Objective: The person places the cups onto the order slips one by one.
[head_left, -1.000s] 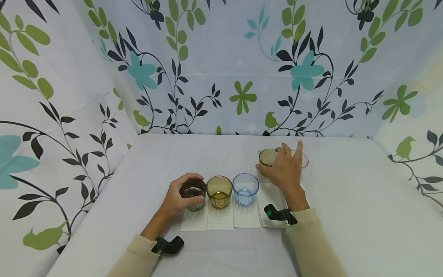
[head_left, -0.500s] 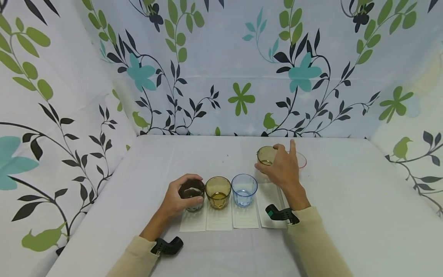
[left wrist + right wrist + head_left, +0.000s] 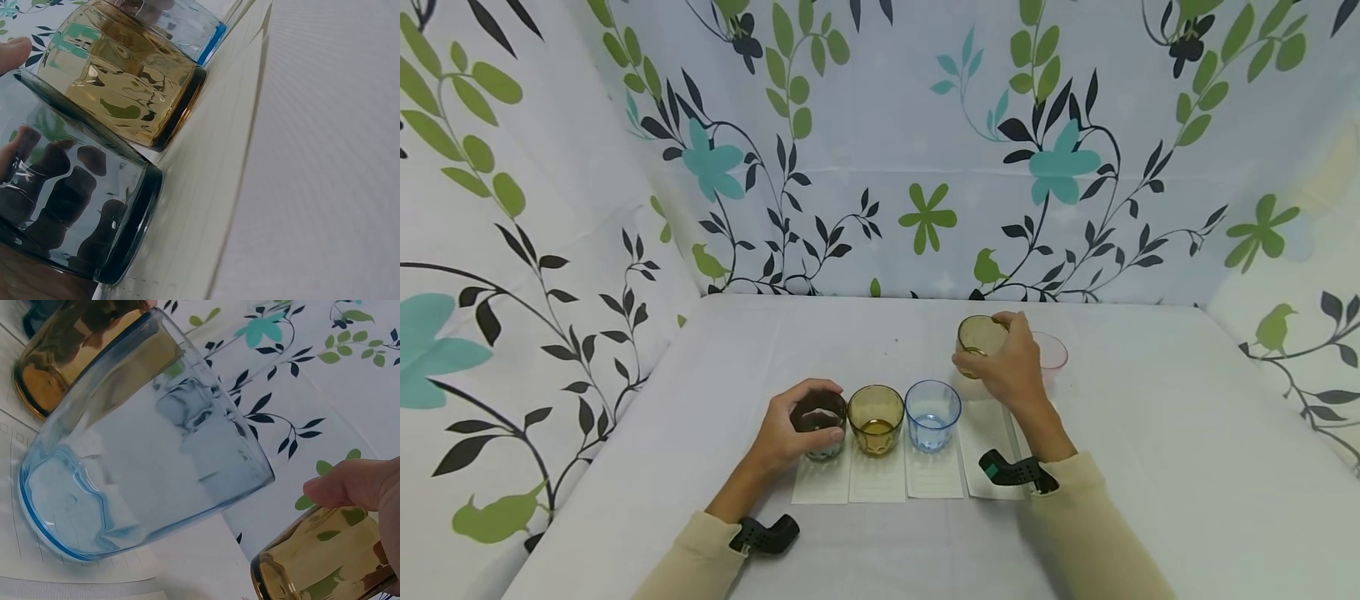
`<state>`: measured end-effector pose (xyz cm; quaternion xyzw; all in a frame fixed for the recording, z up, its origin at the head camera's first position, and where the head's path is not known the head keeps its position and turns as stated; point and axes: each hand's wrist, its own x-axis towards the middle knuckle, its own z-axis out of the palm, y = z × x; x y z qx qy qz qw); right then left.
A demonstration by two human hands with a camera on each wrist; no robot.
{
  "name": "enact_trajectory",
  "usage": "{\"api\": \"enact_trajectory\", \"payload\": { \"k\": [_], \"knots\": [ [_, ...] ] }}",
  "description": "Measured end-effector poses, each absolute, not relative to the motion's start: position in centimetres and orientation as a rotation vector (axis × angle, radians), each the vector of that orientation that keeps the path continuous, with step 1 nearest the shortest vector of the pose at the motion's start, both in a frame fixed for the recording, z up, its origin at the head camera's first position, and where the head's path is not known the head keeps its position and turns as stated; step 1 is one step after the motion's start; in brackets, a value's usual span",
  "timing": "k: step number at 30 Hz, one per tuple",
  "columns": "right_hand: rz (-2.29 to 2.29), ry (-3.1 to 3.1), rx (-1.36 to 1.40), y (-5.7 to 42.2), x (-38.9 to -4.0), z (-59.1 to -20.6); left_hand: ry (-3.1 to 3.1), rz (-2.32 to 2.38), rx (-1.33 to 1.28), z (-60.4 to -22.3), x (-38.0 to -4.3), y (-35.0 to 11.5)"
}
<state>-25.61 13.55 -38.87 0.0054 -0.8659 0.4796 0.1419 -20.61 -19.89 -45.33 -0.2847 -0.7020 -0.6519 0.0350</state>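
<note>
My left hand (image 3: 784, 427) grips a dark grey glass (image 3: 817, 414) standing on a lined paper slip, with the thumb across its near side. Its fingers show through the tinted wall in the left wrist view. My right hand (image 3: 1017, 364) holds a pale amber glass (image 3: 979, 335) behind the row, thumb and fingers round its sides. In the right wrist view that glass's base is at the lower edge of the frame. A deeper amber glass (image 3: 876, 419) and a clear blue glass (image 3: 933, 417) stand in line beside the grey one.
Several lined paper slips (image 3: 877, 486) lie side by side under the row; the rightmost slip (image 3: 988, 454) bears no glass. A pink-rimmed clear glass (image 3: 1054, 358) stands just behind my right hand. Patterned cloth (image 3: 850, 167) hangs at the table's back and sides.
The raised finger of my right hand has come down toward the pale amber glass, which has shifted slightly. More of the pink-rimmed glass shows. My left hand stays on the grey glass.
</note>
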Motion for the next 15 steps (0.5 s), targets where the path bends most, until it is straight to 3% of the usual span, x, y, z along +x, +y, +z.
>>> {"api": "enact_trajectory", "payload": {
  "k": [15],
  "knots": [
    [1.573,-2.337,0.140,13.68,-25.21,-38.63,-2.173,-1.991,-0.867,-45.08,-20.42,-19.73]
  ]
}}
